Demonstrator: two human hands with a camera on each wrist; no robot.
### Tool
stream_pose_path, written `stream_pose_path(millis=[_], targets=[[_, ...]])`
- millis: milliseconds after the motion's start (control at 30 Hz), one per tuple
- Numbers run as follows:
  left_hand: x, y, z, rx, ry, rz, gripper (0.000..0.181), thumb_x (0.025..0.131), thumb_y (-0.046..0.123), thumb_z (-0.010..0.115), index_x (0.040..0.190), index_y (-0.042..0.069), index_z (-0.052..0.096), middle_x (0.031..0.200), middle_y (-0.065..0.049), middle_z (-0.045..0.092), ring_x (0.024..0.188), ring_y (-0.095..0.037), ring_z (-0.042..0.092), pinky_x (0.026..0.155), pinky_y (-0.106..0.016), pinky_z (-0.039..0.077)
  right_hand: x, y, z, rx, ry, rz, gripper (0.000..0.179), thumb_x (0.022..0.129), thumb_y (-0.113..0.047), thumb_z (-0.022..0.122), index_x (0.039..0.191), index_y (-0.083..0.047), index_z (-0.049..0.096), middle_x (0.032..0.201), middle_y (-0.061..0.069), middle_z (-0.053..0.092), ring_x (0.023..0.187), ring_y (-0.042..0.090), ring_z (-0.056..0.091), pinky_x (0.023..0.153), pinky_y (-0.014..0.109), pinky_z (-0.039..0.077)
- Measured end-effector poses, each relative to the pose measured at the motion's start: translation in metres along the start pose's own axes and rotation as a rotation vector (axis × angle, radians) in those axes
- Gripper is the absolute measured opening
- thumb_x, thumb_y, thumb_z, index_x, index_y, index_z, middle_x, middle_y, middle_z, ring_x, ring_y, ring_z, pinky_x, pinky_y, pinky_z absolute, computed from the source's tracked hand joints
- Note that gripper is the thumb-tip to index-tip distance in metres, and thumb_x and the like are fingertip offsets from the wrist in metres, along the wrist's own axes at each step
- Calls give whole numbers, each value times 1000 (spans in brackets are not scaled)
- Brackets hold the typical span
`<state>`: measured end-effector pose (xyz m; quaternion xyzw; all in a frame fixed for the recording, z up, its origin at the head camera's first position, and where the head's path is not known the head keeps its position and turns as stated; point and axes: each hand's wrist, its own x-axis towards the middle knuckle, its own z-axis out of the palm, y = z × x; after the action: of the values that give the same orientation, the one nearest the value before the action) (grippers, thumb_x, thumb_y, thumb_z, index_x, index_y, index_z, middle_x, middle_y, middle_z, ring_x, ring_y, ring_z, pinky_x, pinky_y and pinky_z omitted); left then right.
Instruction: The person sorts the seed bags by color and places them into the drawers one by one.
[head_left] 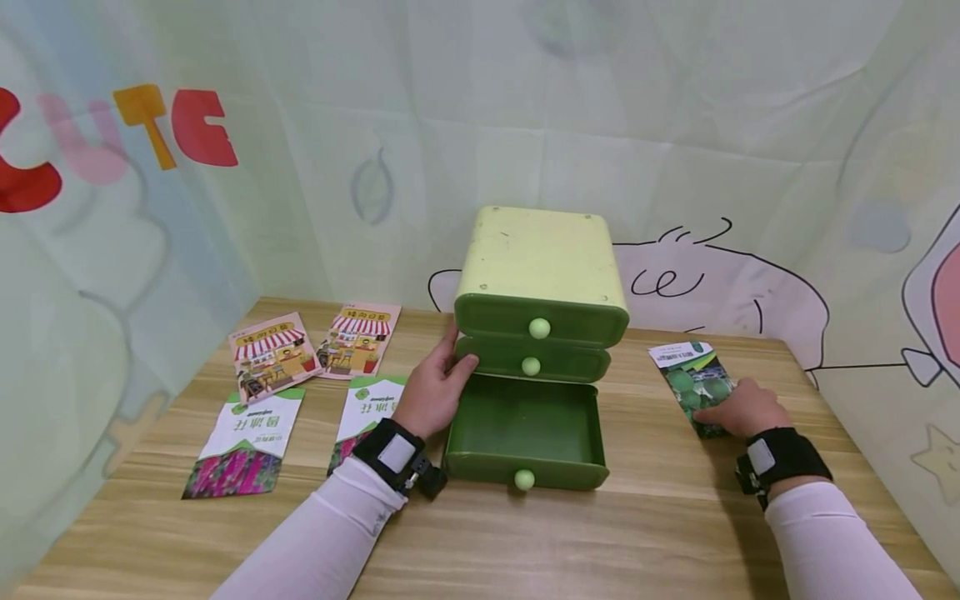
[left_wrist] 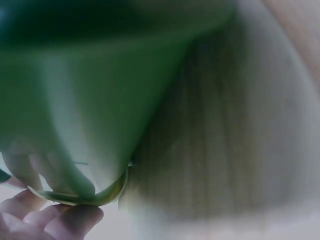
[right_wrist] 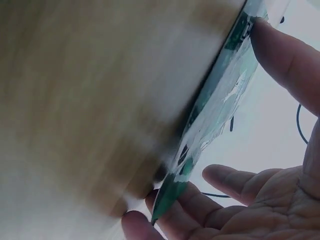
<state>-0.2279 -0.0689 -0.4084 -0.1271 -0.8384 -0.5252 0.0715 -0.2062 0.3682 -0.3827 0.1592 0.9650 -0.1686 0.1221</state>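
Note:
A small drawer cabinet (head_left: 542, 254) with a cream body and green drawers stands at the table's middle. Its lowest drawer (head_left: 525, 425) is pulled out, and its inside looks bare. My left hand (head_left: 435, 392) grips the cabinet's left side, thumb at the front edge by the middle drawer (head_left: 495, 358); in the left wrist view its fingers (left_wrist: 75, 220) touch the rim. On the right, my right hand (head_left: 742, 408) holds a green seed packet (head_left: 686, 375) across its width. Thumb (right_wrist: 285, 60) and fingers are at opposite edges of the packet (right_wrist: 220, 105), its lower edge near the tabletop.
Left of the cabinet lie two pink packets with a shop picture (head_left: 273, 354) (head_left: 360, 337), one overlapping a white-and-magenta flower packet (head_left: 243, 442). A second flower packet (head_left: 367, 400) is partly hidden by my left arm. A printed cloth (head_left: 337, 167) hangs behind the wooden table (head_left: 645, 533).

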Motion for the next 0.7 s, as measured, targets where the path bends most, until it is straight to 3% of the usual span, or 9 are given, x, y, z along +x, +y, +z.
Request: stream_pose_path(millis=[433, 700], targets=[[-1, 0, 0, -3, -4, -6, 59, 95, 50, 47, 144, 50, 14, 133, -4, 52, 112, -11, 48, 95, -46, 43, -2, -1, 3, -23, 48, 18, 95, 68, -50, 77, 113, 23, 35, 89, 31, 47, 79, 39, 45, 65, 45, 43], [-1, 0, -1, 2, -6, 3, 59, 96, 49, 46, 145, 48, 13, 137, -4, 48, 116, -11, 45, 97, -45, 41, -1, -3, 3, 8, 38, 50, 96, 69, -47, 78, 115, 24, 33, 91, 32, 47, 79, 39, 46, 67, 46, 44]])
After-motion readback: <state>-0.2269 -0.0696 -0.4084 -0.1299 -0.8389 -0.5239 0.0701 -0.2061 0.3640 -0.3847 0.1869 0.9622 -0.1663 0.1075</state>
